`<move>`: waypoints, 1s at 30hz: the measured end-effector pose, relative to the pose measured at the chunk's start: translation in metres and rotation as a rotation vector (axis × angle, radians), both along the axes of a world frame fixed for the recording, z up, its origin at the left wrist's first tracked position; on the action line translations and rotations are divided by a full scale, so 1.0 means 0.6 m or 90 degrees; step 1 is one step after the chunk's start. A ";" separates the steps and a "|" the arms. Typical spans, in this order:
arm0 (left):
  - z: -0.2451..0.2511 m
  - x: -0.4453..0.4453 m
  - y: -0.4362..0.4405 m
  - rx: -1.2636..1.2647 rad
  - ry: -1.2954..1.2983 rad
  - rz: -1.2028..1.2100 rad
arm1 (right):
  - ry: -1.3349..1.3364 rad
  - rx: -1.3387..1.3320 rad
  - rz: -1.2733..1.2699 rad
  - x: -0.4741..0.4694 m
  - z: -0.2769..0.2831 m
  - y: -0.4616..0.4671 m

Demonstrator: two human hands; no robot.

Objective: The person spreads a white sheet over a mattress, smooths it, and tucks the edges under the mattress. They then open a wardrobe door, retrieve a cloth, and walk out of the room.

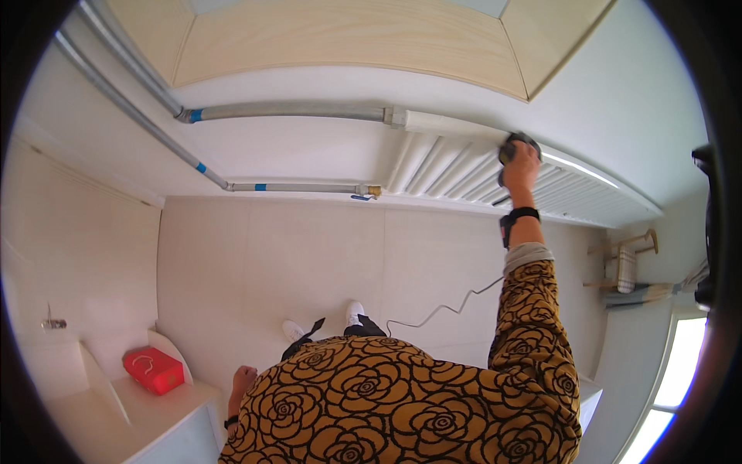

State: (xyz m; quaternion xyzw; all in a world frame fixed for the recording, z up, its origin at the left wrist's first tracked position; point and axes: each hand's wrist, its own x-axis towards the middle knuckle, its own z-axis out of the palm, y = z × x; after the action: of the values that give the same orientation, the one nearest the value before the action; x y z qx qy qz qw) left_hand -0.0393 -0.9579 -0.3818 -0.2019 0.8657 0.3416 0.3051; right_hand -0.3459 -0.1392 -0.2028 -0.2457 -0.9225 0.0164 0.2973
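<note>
My right hand (522, 168) reaches forward and grips a dark handheld object (511, 148), blurred and half covered by my fingers, so its exact kind is unclear. It is at the top rail of a white panel radiator (449, 165) mounted on the wall. A black band with a dark device circles my right wrist. Down at my left side hangs my left hand (245, 376), small in view, its fingers curled in with nothing visible in them.
Metal pipes (290, 112) with blue bands run to the radiator; a blue-levered brass valve (374, 190) sits on the lower one. A thin cable (443, 307) crosses the tiled floor. A red bag (153, 371) rests on a white shelf unit, left. A wooden chair (626, 267) stands far right.
</note>
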 end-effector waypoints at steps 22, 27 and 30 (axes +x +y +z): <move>0.237 -0.356 0.188 0.261 0.172 -0.102 | -0.045 -0.623 0.286 0.074 -0.066 -0.332; 0.182 -0.249 0.109 0.231 0.133 0.021 | -0.165 -0.202 0.156 -0.054 0.053 -0.274; 0.159 -0.154 0.056 0.178 0.076 0.157 | -0.207 -0.067 0.102 -0.103 0.080 -0.264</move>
State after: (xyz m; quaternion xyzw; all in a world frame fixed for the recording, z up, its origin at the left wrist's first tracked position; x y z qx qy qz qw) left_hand -0.1317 -0.9243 -0.2865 -0.2413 0.7950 0.5048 0.2343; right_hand -0.4079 -0.2977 -0.1545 -0.1862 -0.9729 0.0479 0.1287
